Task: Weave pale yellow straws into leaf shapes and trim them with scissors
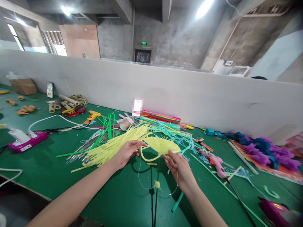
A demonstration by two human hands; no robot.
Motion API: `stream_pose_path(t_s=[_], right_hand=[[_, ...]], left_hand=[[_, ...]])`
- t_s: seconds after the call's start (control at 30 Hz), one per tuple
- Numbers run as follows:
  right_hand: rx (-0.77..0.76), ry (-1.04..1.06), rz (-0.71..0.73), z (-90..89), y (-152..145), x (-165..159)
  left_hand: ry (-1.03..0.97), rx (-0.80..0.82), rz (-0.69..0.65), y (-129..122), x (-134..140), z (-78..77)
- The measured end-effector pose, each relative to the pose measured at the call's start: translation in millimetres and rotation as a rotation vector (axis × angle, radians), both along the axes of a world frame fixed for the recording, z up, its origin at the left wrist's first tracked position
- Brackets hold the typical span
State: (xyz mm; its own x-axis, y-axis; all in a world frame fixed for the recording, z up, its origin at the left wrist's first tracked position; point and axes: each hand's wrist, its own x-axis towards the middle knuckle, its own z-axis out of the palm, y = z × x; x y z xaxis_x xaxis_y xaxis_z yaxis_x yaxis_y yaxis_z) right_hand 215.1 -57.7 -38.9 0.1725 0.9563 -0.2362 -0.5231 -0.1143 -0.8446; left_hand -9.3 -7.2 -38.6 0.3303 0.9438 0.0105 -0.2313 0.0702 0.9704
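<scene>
Above the green table, a pale yellow leaf shape [159, 145], seemingly made of chenille stems, is held between my two hands. My left hand [127, 152] pinches its left end, where a yellow stem curves below it in an open loop. On the right, my right hand [179, 167] grips the leaf's lower edge near the tip between thumb and fingers. Below the leaf, a fine, thin wire or thread bows downward with a small yellow fuzzy ball [157, 184] at its middle. A heap of yellow chenille stems [118, 140] lies just behind my left hand.
A pink glue gun [219, 167] with a black cord lies right; a yellow glue gun [94, 115] lies back left. A purple power strip [28, 142] is left. Purple and blue fuzzy pieces [267, 149] lie far right. A white partition [106, 82] borders the table's back.
</scene>
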Motion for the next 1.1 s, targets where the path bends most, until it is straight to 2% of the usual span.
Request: stream_pose_path(t_s=[0.27,0.43,0.7,0.97,1.1], right_hand=[[0.013,-0.021,0.025,-2.5,-1.0,-1.8],[0.017,-0.013,0.025,-1.1,-2.0,-2.8],[0.019,-0.006,0.015,1.1,-2.4,-3.7],[0.022,-0.010,0.023,0.7,-2.2,-5.3],[0.021,-0.021,0.023,-0.1,-1.5,-5.0]], left_hand=[[-0.122,-0.054,0.046,2.5,1.5,-5.0],[-0.055,-0.003,0.026,1.8,2.9,-6.7],[0.041,0.081,0.115,2.3,4.6,-4.4],[0.070,0.052,0.109,-0.8,4.6,-1.8],[0.023,-0.005,0.063,1.1,2.3,-4.7]])
